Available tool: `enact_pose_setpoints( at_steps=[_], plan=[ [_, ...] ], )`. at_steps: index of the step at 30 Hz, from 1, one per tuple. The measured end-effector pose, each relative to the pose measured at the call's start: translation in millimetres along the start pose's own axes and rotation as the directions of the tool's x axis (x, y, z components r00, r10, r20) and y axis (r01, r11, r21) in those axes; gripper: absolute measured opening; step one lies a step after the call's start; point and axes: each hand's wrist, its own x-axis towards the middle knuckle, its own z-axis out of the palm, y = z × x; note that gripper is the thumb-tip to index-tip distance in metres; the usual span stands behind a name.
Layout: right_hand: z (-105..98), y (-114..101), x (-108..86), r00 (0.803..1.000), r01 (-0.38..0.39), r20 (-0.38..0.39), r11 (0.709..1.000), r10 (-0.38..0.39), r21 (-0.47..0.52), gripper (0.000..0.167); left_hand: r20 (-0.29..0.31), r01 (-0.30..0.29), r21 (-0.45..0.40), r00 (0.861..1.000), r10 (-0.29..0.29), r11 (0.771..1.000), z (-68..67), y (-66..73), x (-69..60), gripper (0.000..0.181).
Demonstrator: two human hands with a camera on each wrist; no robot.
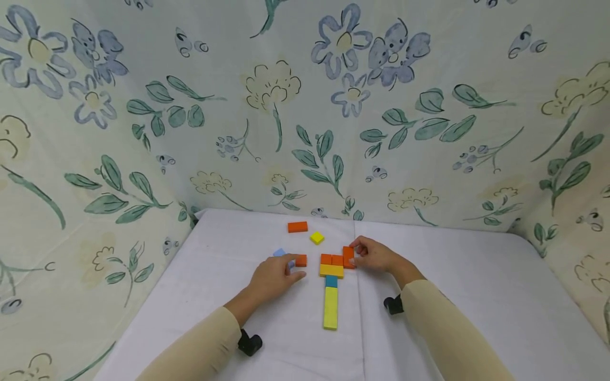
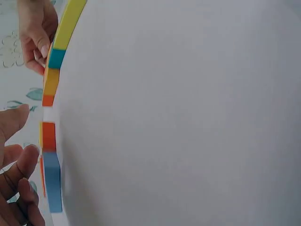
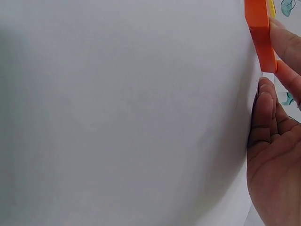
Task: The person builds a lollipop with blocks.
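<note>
A column of flat blocks lies on the cloth: a long yellow-green block (image 1: 331, 309), a teal square block (image 1: 331, 281), a yellow-orange block (image 1: 331, 270) across it, and two orange squares (image 1: 331, 259) at the far end. Right of these, my right hand (image 1: 377, 256) pinches an orange rectangular block (image 1: 349, 257) between thumb and finger; the right wrist view shows the fingertips on this block (image 3: 263, 37). My left hand (image 1: 274, 279) reaches beside a small orange block (image 1: 301, 260), thumb and index finger apart. A light blue block (image 2: 52, 181) sits partly hidden by that hand.
Farther back lie a loose orange rectangular block (image 1: 297, 227) and a yellow square block (image 1: 316, 238). White cloth (image 1: 429, 317) covers the table. A floral curtain (image 1: 305, 106) rises behind it. Black wrist devices (image 1: 250, 344) hang below both forearms.
</note>
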Motion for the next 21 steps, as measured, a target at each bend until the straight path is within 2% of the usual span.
enact_pose_setpoints(
  at_steps=[2, 5, 9, 11, 14, 18, 21],
  plan=[
    [0, 0, -0.1, 1.000, -0.003, 0.001, 1.000, 0.003, 0.002, 0.043, -0.040, 0.046, 0.064, 0.998, -0.043, 0.997, -5.0, -9.7, 5.7, 0.060],
    [0, -1, -0.3, 1.000, -0.006, 0.001, 1.000, 0.006, -0.001, 0.043, -0.073, 0.119, 0.106, 0.991, -0.111, 0.987, -11.5, -19.4, 11.6, 0.068],
    [1, -1, -0.1, 1.000, -0.012, 0.001, 1.000, 0.012, 0.005, 0.042, -0.074, 0.209, 0.100, 0.976, -0.202, 0.973, -15.1, -25.9, 14.7, 0.074],
    [1, -1, 0.2, 1.000, -0.015, 0.001, 1.000, 0.015, 0.011, 0.042, -0.063, 0.235, 0.099, 0.971, -0.230, 0.967, -15.3, -27.7, 15.2, 0.074],
    [1, -1, 1.0, 1.000, -0.016, 0.000, 1.000, 0.016, 0.009, 0.041, -0.050, 0.241, 0.111, 0.970, -0.237, 0.964, -15.7, -28.5, 15.6, 0.072],
    [2, 1, 2.2, 1.000, -0.011, -0.006, 1.000, 0.011, 0.000, 0.041, -0.037, 0.211, 0.134, 0.977, -0.208, 0.968, -18.5, -26.2, 15.3, 0.068],
    [1, 3, 2.4, 1.000, -0.015, -0.009, 1.000, 0.015, 0.002, 0.041, -0.007, 0.167, 0.091, 0.986, -0.167, 0.982, -22.2, -22.9, 14.1, 0.066]
  ],
)
